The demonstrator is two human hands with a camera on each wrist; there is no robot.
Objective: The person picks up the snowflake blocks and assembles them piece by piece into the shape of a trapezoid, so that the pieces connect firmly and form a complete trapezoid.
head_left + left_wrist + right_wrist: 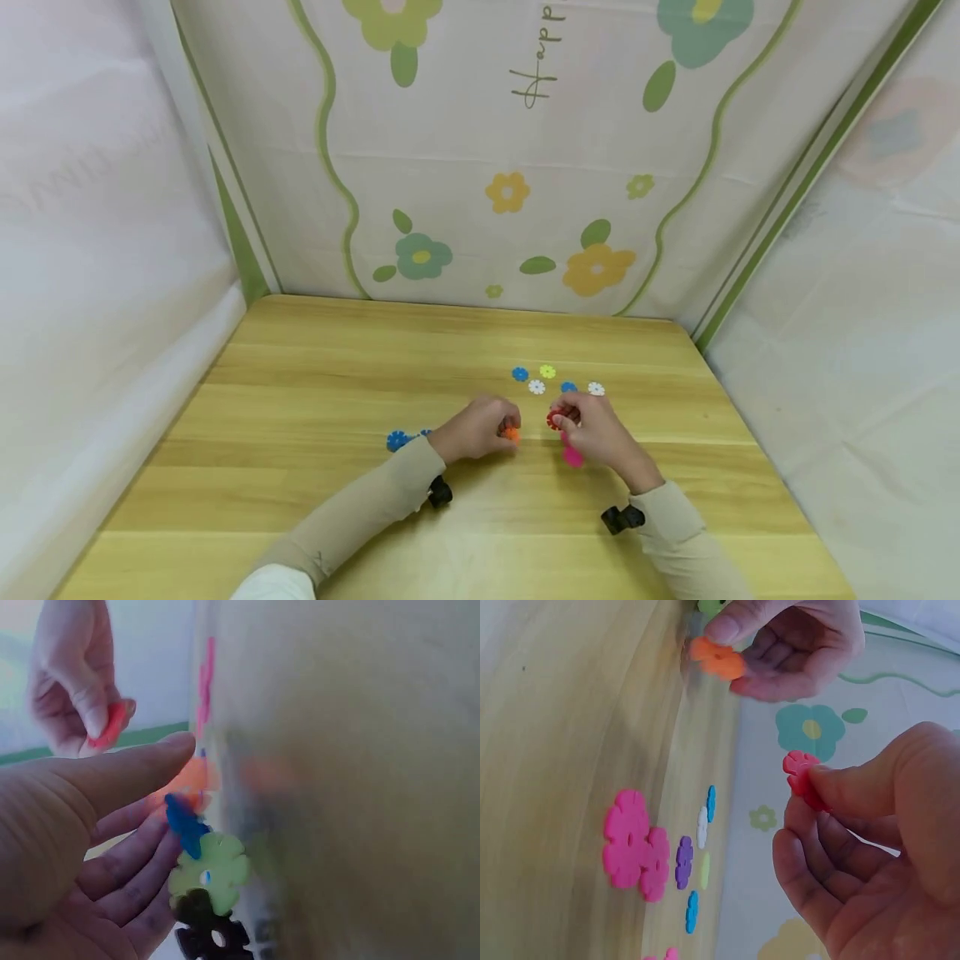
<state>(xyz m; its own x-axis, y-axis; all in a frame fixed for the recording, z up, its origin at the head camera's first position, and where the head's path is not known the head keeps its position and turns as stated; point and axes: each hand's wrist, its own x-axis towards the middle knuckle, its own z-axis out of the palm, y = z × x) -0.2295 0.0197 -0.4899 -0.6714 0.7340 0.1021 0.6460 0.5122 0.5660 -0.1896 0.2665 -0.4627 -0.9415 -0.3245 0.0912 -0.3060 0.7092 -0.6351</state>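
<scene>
Beige sleeves (363,504), nearest the camera, reach over a wood-grain worktop (300,358), where a person's two hands face each other, apart. The left hand (477,428) pinches an orange flower-shaped disc (718,659) between thumb and fingers; seen from the left wrist, a small blue disc (184,825), a pale green disc (221,866) and a dark disc (195,907) run in a row from it. The right hand (600,429) pinches a red disc (799,769) with thumb and forefinger. Two touching pink discs (622,859) lie just beside it. Beyond them are scattered white discs (596,388), a yellow disc (547,372) and a purple disc (684,862), while a flower-printed cloth (442,133) rises behind
</scene>
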